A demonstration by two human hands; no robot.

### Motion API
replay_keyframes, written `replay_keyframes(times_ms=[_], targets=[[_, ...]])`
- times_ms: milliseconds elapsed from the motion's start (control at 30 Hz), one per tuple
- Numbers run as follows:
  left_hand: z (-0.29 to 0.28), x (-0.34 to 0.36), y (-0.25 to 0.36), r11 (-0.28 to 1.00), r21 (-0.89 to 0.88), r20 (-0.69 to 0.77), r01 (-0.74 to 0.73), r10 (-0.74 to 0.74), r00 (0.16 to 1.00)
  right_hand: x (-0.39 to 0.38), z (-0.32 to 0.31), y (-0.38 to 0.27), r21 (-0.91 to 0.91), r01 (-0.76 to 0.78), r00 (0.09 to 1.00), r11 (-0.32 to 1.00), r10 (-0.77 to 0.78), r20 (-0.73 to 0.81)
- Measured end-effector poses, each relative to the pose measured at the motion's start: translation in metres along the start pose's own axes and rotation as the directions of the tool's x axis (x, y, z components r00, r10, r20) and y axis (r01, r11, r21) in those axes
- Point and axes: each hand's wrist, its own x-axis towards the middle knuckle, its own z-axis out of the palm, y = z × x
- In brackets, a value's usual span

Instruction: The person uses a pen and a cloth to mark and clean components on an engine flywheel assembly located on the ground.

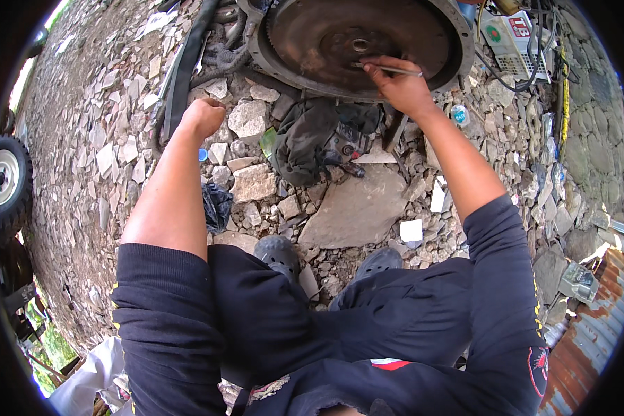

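My right hand (399,87) pinches a thin silver metal tool (409,71) against the dark round plate (305,38), just below its central hole (360,46). The plate sits inside a grey metal housing (462,41) with bolt holes round its rim. My left hand (204,116) is closed in the air below and left of the housing, near black hoses (191,66); what is in its curled fingers, if anything, is hidden.
Rubble and a flat stone (353,208) cover the ground, with dark cloth (301,142) below the housing and a black bag (216,208). A printed carton (516,48) with cables is at upper right, a tyre (7,180) far left, rusty corrugated sheet (589,347) lower right.
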Motion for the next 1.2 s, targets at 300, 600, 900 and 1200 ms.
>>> replay_keyframes(times_ms=[300,600,900,1200], targets=[[-0.003,0.004,-0.01,1.0,0.008,-0.025,0.004,-0.004,1.0,-0.012,0.011,-0.004,-0.237,0.132,0.989,0.962,-0.144,-0.035],[-0.041,-0.02,0.051,0.86,-0.509,-0.174,-0.015,-0.086,0.981,-0.021,-0.004,-0.014,-0.515,0.433,0.872,0.74,-0.488,0.033],[-0.094,0.047,0.077,0.248,-0.957,-0.118,-0.151,0.144,0.983,-0.03,-0.006,-0.013,-0.677,0.517,0.743,0.524,-0.667,0.051],[-0.079,-0.002,0.125,0.446,-0.856,-0.223,-0.262,0.138,0.965,-0.022,0.017,-0.02,-0.599,0.589,0.734,0.542,-0.669,0.116]])
